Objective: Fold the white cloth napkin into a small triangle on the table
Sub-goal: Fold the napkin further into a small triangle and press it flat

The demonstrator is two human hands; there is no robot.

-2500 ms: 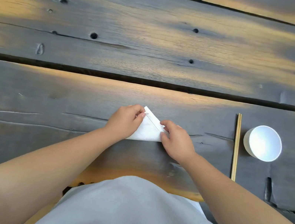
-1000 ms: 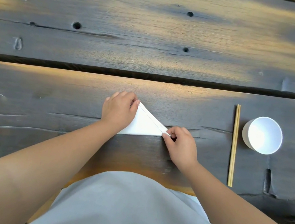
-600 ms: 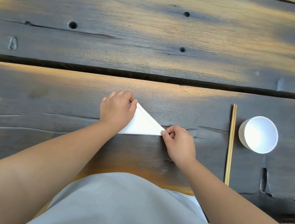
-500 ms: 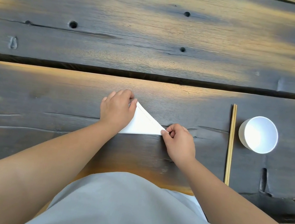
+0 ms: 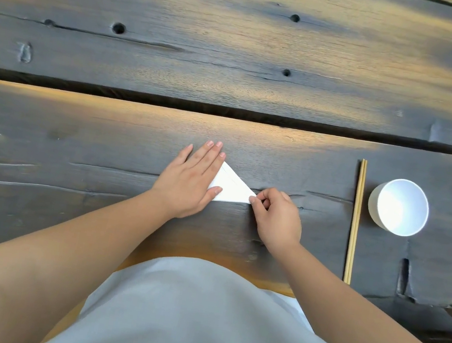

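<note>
The white cloth napkin [image 5: 231,188] lies folded as a small triangle on the dark wooden table [image 5: 105,136], near the front edge. My left hand [image 5: 190,179] lies flat on its left part, fingers stretched out and together, hiding that side. My right hand [image 5: 275,217] pinches the napkin's right corner between thumb and forefinger. The napkin's top point shows just right of my left fingertips.
A pair of wooden chopsticks [image 5: 355,220] lies lengthwise to the right of my hands. A white bowl [image 5: 398,206] stands just beyond them. A dark gap [image 5: 228,112] runs across the table between two planks. My light-coloured apron fills the bottom of the view.
My left hand has uncurled from a loose fist and now presses flat on the napkin. My right hand keeps its pinch on the right corner.
</note>
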